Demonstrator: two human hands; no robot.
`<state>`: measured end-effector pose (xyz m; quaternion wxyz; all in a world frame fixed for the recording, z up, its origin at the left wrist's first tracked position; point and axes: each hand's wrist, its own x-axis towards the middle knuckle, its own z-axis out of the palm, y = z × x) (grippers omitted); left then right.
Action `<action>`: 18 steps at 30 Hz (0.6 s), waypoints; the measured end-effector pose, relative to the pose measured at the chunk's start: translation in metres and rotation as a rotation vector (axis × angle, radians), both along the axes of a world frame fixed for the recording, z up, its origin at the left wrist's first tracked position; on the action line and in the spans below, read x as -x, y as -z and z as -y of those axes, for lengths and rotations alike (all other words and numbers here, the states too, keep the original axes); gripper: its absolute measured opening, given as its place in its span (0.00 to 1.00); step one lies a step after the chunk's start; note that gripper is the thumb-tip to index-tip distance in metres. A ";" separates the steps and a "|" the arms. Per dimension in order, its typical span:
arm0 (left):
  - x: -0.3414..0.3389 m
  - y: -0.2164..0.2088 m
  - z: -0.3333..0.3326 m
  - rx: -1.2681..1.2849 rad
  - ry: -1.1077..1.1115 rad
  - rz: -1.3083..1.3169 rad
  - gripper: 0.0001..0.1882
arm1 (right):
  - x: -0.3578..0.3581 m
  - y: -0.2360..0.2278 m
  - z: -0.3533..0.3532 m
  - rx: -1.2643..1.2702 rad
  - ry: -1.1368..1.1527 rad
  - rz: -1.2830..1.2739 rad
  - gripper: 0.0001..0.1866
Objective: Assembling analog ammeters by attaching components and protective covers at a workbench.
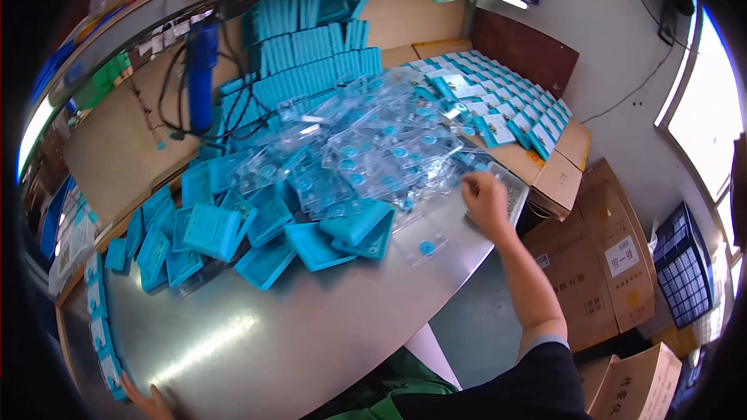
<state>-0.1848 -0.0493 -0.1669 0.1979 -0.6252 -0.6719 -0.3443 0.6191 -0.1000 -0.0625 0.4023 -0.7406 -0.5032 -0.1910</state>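
My right hand [486, 204] is over the right edge of the metal table, fingers curled together beside a shallow tray [513, 193] of small parts. Whatever its fingertips hold is hidden. Close by on the left lies a clear plastic cover [420, 246] with a teal disc. My left hand [146, 400] rests at the lower left with fingers apart, beside the near end of a row of teal-and-white units [98, 327]; whether it touches them is unclear. A heap of clear plastic covers [373, 148] fills the table's middle, with loose teal trays [210, 229] in front and left.
Teal casings [299, 54] stand stacked at the back. Rows of teal-and-white units [498, 101] lie on cardboard at the back right. A blue tool [202, 74] hangs on a cable above the table. Cardboard boxes [591, 264] and a blue crate [683, 264] stand on the right.
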 end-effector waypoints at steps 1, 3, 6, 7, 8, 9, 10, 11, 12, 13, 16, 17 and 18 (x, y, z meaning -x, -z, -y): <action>-0.028 -0.008 0.012 -0.005 0.015 -0.004 0.35 | -0.032 -0.006 -0.002 0.027 0.127 0.024 0.07; -0.084 -0.026 0.036 0.198 0.120 0.173 0.39 | -0.104 -0.005 -0.005 0.059 0.302 0.060 0.08; -0.150 -0.073 0.062 0.435 -0.013 -0.242 0.30 | -0.166 0.000 -0.028 0.090 0.412 0.089 0.09; -0.157 -0.075 0.066 0.430 -0.020 -0.247 0.30 | -0.179 0.002 -0.032 0.131 0.478 0.090 0.10; -0.161 -0.077 0.073 0.470 -0.016 -0.263 0.29 | -0.183 0.002 -0.040 0.181 0.490 0.031 0.14; -0.162 -0.079 0.078 0.512 -0.010 -0.277 0.28 | -0.183 0.006 -0.046 0.179 0.474 0.020 0.14; -0.162 -0.078 0.083 0.511 -0.031 -0.282 0.28 | -0.179 0.004 -0.051 0.264 0.458 0.002 0.16; -0.159 -0.076 0.089 0.472 0.008 -0.279 0.28 | -0.174 0.003 -0.058 0.349 0.439 -0.014 0.18; -0.161 -0.073 0.092 0.432 0.055 -0.274 0.28 | -0.178 0.008 -0.065 0.370 0.461 0.001 0.20; -0.164 -0.072 0.094 0.434 0.041 -0.275 0.28 | -0.182 0.012 -0.069 0.370 0.447 0.000 0.20; -0.168 -0.066 0.103 0.525 -0.001 0.067 0.27 | -0.195 0.022 -0.084 0.324 0.462 0.057 0.18; -0.162 -0.051 0.099 0.410 0.051 0.151 0.28 | -0.207 0.026 -0.083 0.296 0.427 0.084 0.14; -0.164 -0.043 0.093 0.293 0.114 0.233 0.29 | -0.195 0.008 -0.072 0.272 0.592 0.034 0.11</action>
